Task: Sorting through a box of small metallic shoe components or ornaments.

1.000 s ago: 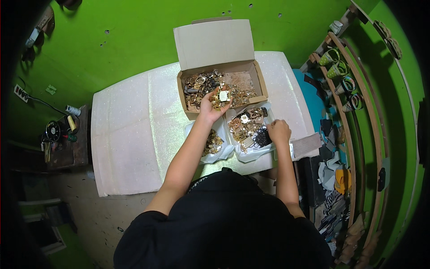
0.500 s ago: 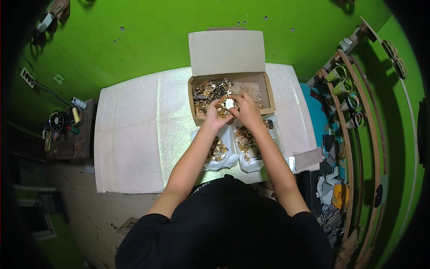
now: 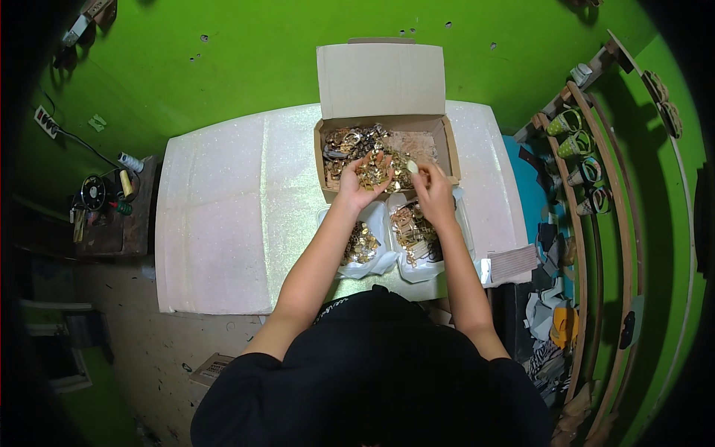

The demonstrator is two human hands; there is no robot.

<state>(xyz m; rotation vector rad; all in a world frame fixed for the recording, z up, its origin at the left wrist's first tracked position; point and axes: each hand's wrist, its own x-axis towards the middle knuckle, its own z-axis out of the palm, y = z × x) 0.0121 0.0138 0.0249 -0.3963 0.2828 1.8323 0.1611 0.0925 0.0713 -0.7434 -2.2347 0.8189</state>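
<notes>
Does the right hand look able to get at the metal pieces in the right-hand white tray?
Probably yes: the metal pieces lie mostly uncovered in the white tray, close to the right hand. That hand appears to hold a pale piece, though, which may hinder it.

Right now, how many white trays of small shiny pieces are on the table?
2, both in front of the open cardboard box: the left tray, partly covered by the left forearm, and the right tray, partly covered by the right forearm. No others show.

Tabletop (image 3: 212, 208) bright, glittering; corners black; floor (image 3: 141, 320) dim, detail perhaps lost.
</notes>
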